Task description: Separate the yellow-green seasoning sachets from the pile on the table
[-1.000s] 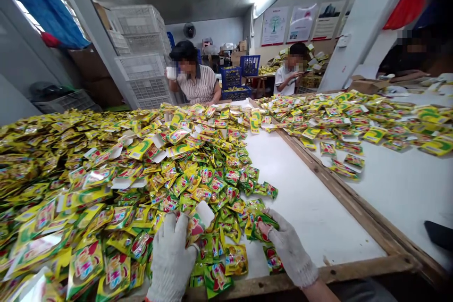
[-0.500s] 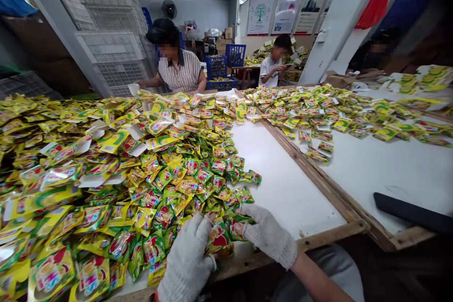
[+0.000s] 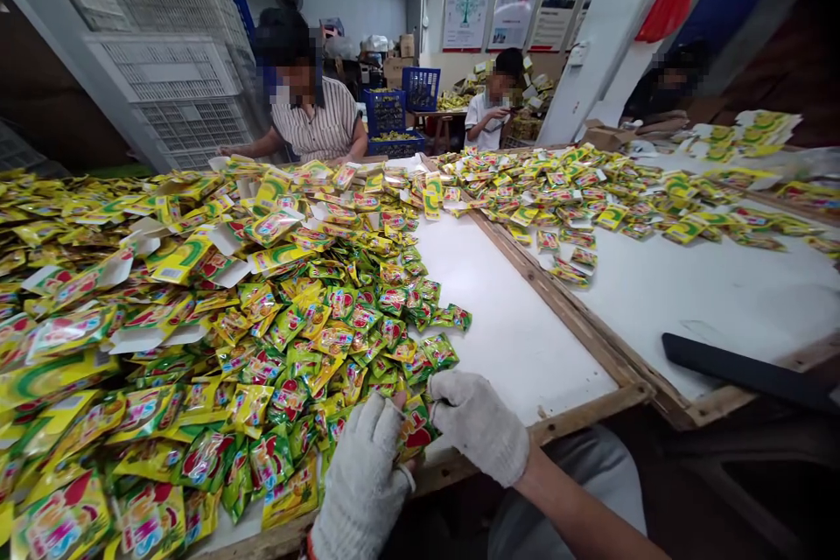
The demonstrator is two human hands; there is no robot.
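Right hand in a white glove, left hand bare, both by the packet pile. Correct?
No: the left hand wears a white glove too, per the head view. The rest holds: right hand gloved, both by the packet pile.

The white desk (image 3: 486,306) is bearing heaped yellow-green packets (image 3: 334,339) at left; a wooden strip (image 3: 557,302) is separating further packets (image 3: 613,217) at right.

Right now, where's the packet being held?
In the head view, the packet is at lower centre, between the left hand and right hand, near the wooden table edge.
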